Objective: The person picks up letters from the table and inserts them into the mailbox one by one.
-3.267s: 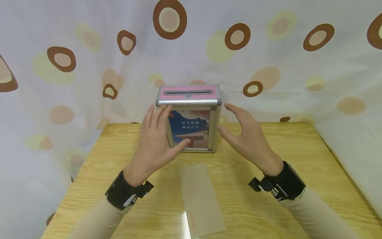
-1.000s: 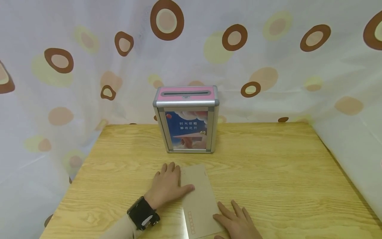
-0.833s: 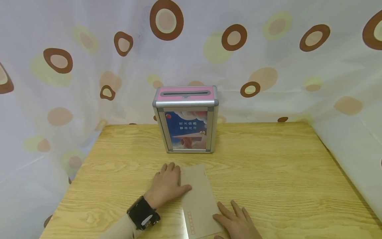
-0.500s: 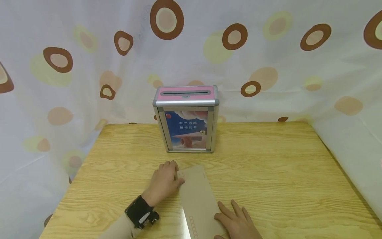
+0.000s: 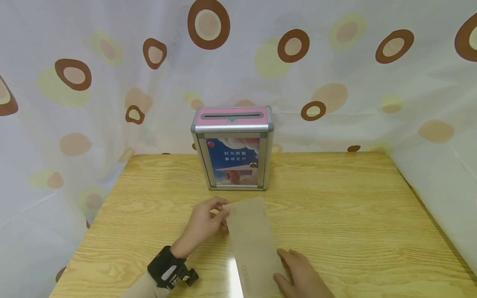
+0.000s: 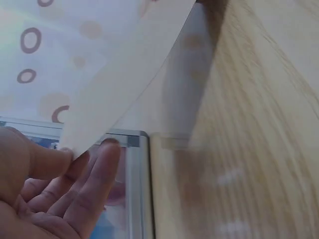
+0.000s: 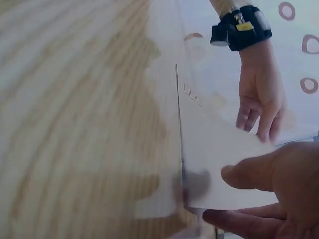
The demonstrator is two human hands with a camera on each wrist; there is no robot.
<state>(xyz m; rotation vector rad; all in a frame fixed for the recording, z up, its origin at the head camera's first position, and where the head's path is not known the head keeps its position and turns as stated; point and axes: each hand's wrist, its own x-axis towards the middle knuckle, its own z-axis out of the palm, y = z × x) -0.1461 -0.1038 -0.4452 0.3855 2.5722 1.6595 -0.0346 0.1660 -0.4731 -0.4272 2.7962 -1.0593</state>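
Observation:
A tan paper envelope (image 5: 251, 244) with a row of small red boxes slants up off the wooden table, curving slightly. My left hand (image 5: 203, 221) pinches its far left corner between thumb and fingers; the left wrist view shows the thumb (image 6: 50, 162) on one face. At the near right edge is my right hand (image 5: 302, 275). In the right wrist view its thumb (image 7: 249, 174) lies over the envelope, with fingers (image 7: 244, 221) under the edge. Behind stands an upright silver-framed letter box (image 5: 234, 161) with a pink slotted top and a picture on its front door.
The pale wooden table (image 5: 335, 198) extends to both sides of the envelope. A white curtain (image 5: 238, 74) with brown and yellow ring patterns hangs behind the table and along its sides. A small lock (image 5: 253, 165) sits on the box's door.
Both hands came down from the letter box to the envelope. The left hand then took its far left corner and raised it; the right hand's fingers closed from lying flat to around the edge.

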